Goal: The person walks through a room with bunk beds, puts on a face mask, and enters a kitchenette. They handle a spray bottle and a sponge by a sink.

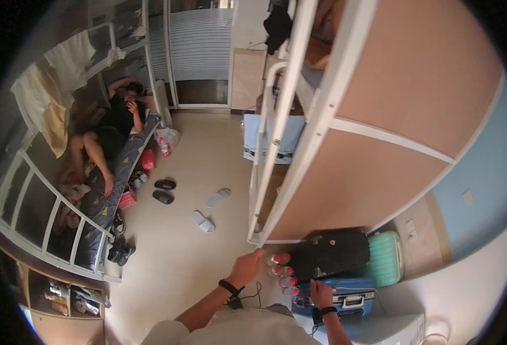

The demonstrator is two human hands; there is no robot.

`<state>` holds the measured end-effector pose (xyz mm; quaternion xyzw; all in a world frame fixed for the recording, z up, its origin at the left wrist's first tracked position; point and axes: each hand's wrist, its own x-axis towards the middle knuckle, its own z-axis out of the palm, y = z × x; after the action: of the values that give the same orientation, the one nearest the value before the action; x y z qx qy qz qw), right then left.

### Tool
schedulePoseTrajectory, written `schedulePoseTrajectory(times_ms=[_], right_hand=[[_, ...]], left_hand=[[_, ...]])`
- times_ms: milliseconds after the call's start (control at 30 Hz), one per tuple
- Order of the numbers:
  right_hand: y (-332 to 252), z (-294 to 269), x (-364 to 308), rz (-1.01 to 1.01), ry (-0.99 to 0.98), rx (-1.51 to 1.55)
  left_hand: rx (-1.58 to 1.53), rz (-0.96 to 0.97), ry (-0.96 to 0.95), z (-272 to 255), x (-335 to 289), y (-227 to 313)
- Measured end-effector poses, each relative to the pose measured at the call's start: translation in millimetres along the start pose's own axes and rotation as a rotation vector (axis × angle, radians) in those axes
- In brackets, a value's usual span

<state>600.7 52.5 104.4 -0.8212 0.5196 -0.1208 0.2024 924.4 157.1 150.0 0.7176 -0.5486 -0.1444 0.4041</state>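
Observation:
My left hand [246, 269], with a black band at its wrist, reaches forward to the foot of the white bunk bed post [257, 237]. Its fingers are pressed together; whether they touch the post or hold anything is hidden. Over the blue suitcase [348, 298] is my right hand [322, 295], also banded in black, its fingers curled in. What it holds, if anything, I cannot make out. Between the two hands stand several clear bottles with red caps [286, 272] on the floor. A dark cable [258, 292] lies by my left wrist.
A black suitcase [337, 250] and a mint-green suitcase [386, 259] stand against the bunk's end panel [351, 190]. Grey slippers [203, 222] and black slippers [163, 196] lie on the floor. At left, a person [118, 123] lies on a lower bunk. An open-fronted cabinet [63, 299] stands nearer.

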Motion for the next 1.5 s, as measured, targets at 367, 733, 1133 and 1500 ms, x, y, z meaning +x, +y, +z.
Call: schedulePoseTrajectory(times_ms=[367, 733, 1133, 1500], right_hand=[[-196, 121, 107, -0.633, -0.378, -0.001], [-316, 165, 232, -0.689, -0.326, 0.315], [-435, 189, 326, -0.508, -0.717, 0.151], [-645, 217, 371, -0.644, -0.758, 0.303]], left_hand=[[-0.017, -0.260, 0.175, -93, -17, -106], [0.093, -0.260, 0.180, -169, 102, -186], [0.010, -0.306, 0.237, -263, 190, -270], [-0.108, 0.042, 0.139, -409, 300, -351]])
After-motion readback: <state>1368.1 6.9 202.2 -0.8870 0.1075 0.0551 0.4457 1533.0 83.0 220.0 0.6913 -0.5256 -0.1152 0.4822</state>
